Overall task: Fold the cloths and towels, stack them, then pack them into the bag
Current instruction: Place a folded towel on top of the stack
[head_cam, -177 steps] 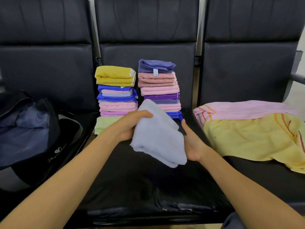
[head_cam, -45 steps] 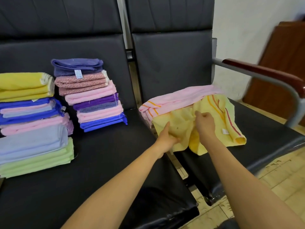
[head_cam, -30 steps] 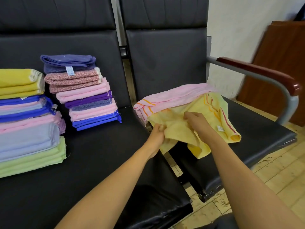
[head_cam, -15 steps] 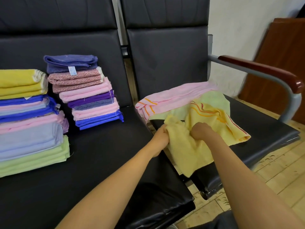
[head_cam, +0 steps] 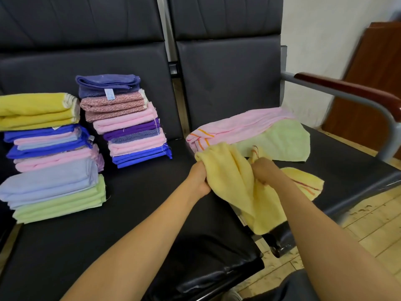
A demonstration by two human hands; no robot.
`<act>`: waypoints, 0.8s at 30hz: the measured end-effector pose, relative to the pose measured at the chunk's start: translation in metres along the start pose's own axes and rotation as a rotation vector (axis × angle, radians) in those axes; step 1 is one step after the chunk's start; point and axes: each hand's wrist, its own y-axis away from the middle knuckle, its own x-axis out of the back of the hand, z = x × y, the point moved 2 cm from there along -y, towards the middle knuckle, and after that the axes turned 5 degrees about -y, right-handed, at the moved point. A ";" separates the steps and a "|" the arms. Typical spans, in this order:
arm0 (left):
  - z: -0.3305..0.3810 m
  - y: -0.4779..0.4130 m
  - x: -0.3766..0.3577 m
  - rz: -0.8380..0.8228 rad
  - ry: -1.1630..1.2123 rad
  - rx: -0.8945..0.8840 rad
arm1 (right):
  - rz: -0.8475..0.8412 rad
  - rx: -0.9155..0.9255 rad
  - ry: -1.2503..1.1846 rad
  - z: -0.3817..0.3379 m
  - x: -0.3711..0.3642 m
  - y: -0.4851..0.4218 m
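I am holding the yellow towel (head_cam: 234, 181) bunched over the gap between two seats (head_cam: 130, 213), with its lower end hanging past the seat edge. My left hand (head_cam: 198, 178) is gripping a top corner with curled fingers, and my right hand (head_cam: 263, 170) is pinching a fold near the middle. A pink towel (head_cam: 238, 127) and a green cloth (head_cam: 282, 142) are lying just behind. I am worrying that the hanging end may be catching in the gap or touching the floor (head_cam: 368, 224), and that the bunching may be giving a crooked fold.

It looks like a waiting room or lobby: a row of linked black padded seats (head_cam: 227, 83) fills the frame, with a grey metal armrest capped in dark wood (head_cam: 347, 88) at right, a bare white wall (head_cam: 321, 40) upper right, and a pale wood-block floor (head_cam: 368, 218) lower right.
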 end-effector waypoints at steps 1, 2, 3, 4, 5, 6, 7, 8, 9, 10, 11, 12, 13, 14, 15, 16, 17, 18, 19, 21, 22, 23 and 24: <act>0.006 0.006 0.003 0.004 0.034 0.005 | 0.026 0.036 -0.146 -0.012 0.001 0.005; 0.014 0.012 0.008 0.017 0.075 0.003 | 0.037 0.078 -0.266 -0.027 0.000 0.009; 0.023 0.021 0.015 0.031 0.117 -0.015 | 0.015 0.123 -0.334 -0.045 -0.002 0.016; 0.033 0.030 0.021 0.048 0.159 -0.043 | -0.021 0.164 -0.388 -0.064 -0.008 0.023; 0.043 0.039 0.029 0.069 0.188 -0.084 | -0.053 0.200 -0.471 -0.083 -0.016 0.030; 0.053 0.051 0.036 0.090 0.210 -0.126 | -0.093 0.226 -0.568 -0.099 -0.026 0.037; 0.064 0.065 0.049 0.113 0.239 -0.173 | -0.136 0.242 -0.648 -0.116 -0.039 0.046; 0.072 0.077 0.056 0.129 0.273 -0.206 | -0.179 0.260 -0.728 -0.126 -0.048 0.051; 0.081 0.087 0.071 0.170 0.291 -0.261 | -0.270 0.309 -0.804 -0.137 -0.058 0.060; 0.090 0.097 0.089 0.217 0.288 -0.336 | -0.383 0.384 -0.884 -0.147 -0.067 0.067; 0.097 0.102 0.108 0.279 0.263 -0.413 | -0.484 0.453 -0.983 -0.156 -0.075 0.076; 0.104 0.108 0.129 0.371 0.198 -0.491 | -0.554 0.475 -1.066 -0.166 -0.082 0.083; 0.106 0.111 0.146 0.482 0.053 -0.537 | -0.581 0.490 -1.092 -0.171 -0.087 0.085; 0.105 0.117 0.159 0.566 -0.128 -0.522 | -0.538 0.508 -1.033 -0.177 -0.095 0.088; 0.098 0.123 0.168 0.590 -0.295 -0.452 | -0.462 0.516 -0.925 -0.181 -0.103 0.090; 0.088 0.130 0.172 0.534 -0.429 -0.346 | -0.386 0.537 -0.790 -0.182 -0.110 0.092; 0.077 0.135 0.174 0.418 -0.514 -0.247 | -0.330 0.566 -0.645 -0.182 -0.117 0.093; 0.065 0.140 0.175 0.290 -0.554 -0.161 | -0.304 0.591 -0.480 -0.180 -0.123 0.094; 0.054 0.143 0.181 0.204 -0.559 -0.095 | -0.298 0.617 -0.290 -0.177 -0.129 0.095; 0.041 0.147 0.200 0.193 -0.612 -0.065 | -0.325 0.652 0.096 -0.169 -0.140 0.094; 0.038 0.147 0.212 0.229 -0.660 -0.077 | -0.364 0.661 0.253 -0.166 -0.144 0.095; 0.034 0.146 0.224 0.260 -0.706 -0.090 | -0.421 0.660 0.362 -0.162 -0.148 0.097; 0.030 0.147 0.231 0.267 -0.750 -0.101 | -0.493 0.644 0.442 -0.159 -0.152 0.099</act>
